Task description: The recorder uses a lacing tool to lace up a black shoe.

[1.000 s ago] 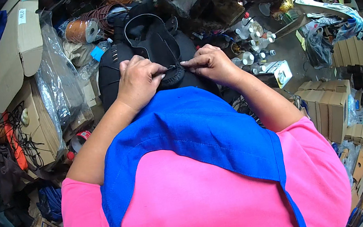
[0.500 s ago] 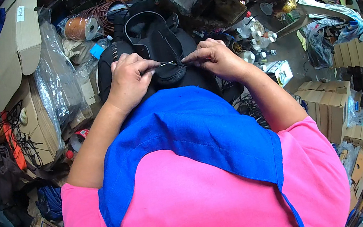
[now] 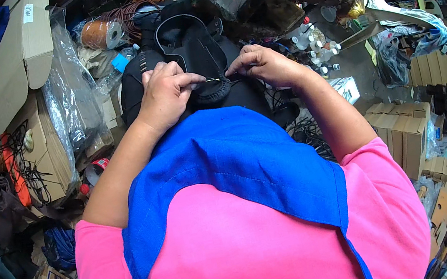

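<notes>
A pink shirt fills the near middle of the scene, and over it a bright blue apron is worn. At the left, large flattened cardboard is stacked, with a clear plastic sheet hung beside it; at the right, smaller brown boxes are piled. Beyond the apron, the lap is covered in black.

On that lap, in the far middle and between the two hands, a black piece is held. It is soft-looking and hollow, somewhat like a shoe upper. Its far end is raised into a wide loop trimmed with a thin grey edge; its near end is rounded and gathered into close, ridged pleats. Black is set against black, so its outer outline is partly lost.

By the left hand, a slim metal tool is pinched between thumb and forefinger, pointed rightward over the pleated end. The right hand is brought to the piece's right edge, thumb and forefinger drawn close; whether anything is gripped there cannot be told. Farther right, small bottles are clustered; at the far left, an orange spool is seen.
</notes>
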{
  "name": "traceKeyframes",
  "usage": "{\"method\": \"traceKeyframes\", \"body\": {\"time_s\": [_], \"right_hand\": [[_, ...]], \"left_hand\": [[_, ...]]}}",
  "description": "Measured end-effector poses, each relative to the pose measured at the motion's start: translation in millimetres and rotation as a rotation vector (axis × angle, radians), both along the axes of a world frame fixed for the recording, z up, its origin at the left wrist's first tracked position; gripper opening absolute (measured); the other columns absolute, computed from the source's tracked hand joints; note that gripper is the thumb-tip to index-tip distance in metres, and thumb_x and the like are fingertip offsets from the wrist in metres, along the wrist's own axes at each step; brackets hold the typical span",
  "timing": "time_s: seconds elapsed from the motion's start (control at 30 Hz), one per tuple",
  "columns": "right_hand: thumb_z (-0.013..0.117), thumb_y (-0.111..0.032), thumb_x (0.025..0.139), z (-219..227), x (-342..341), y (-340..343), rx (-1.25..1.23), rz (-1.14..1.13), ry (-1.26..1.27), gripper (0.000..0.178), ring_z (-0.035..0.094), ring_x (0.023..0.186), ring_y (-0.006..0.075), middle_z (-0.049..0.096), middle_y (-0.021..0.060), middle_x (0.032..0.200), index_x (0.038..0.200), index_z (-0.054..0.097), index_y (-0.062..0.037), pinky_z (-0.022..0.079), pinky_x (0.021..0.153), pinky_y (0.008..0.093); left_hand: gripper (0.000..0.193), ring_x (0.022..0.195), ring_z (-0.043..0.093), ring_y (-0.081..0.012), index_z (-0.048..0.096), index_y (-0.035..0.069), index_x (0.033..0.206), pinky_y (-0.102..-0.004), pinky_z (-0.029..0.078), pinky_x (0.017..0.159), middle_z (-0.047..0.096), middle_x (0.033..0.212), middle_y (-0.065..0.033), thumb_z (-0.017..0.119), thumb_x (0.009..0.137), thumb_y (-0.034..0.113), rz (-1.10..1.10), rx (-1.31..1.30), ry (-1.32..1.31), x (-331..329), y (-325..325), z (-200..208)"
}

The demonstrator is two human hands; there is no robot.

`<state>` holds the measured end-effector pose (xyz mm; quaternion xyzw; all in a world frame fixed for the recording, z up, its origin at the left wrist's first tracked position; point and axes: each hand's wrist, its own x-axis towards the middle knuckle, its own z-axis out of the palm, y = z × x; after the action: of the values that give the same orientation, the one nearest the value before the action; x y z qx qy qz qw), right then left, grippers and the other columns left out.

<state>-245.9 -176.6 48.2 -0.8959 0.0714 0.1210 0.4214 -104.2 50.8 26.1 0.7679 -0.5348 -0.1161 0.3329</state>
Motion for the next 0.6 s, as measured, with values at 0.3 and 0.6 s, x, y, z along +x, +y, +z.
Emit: {"method": "traceKeyframes", "body": {"time_s": [0.3, 0.6], "right_hand": [[0.061, -0.005, 0.081, -6.2, -1.8, -1.8, 0.180, -0.025, 0.025, 0.030, 0.053, 0.085, 0.0170, 0.055, 0.0046, 0.083, 0.106, 0.072, -0.0183, 0.044, 0.081, 0.0289], [0.063, -0.005, 0.083, -10.1, 4.2, -7.7, 0.274, 0.035, 0.073, 0.027, 0.050, 0.085, 0.0125, 0.054, 0.0007, 0.083, 0.108, 0.071, -0.0106, 0.042, 0.078, 0.0259]], "left_hand": [[0.019, 0.081, 0.051, -0.0174, 0.074, 0.023, 0.090, -0.0348, 0.031, 0.081, 0.052, 0.073, 0.0008, 0.068, 0.075, 0.013, 0.007, 0.006, -0.016, -3.1, -4.3, -1.2], [0.020, 0.083, 0.053, -0.0176, 0.073, 0.023, 0.089, -0.0343, 0.031, 0.081, 0.053, 0.074, 0.0014, 0.067, 0.075, 0.010, -0.043, 0.036, -0.016, -0.1, -13.0, -4.8]]}}
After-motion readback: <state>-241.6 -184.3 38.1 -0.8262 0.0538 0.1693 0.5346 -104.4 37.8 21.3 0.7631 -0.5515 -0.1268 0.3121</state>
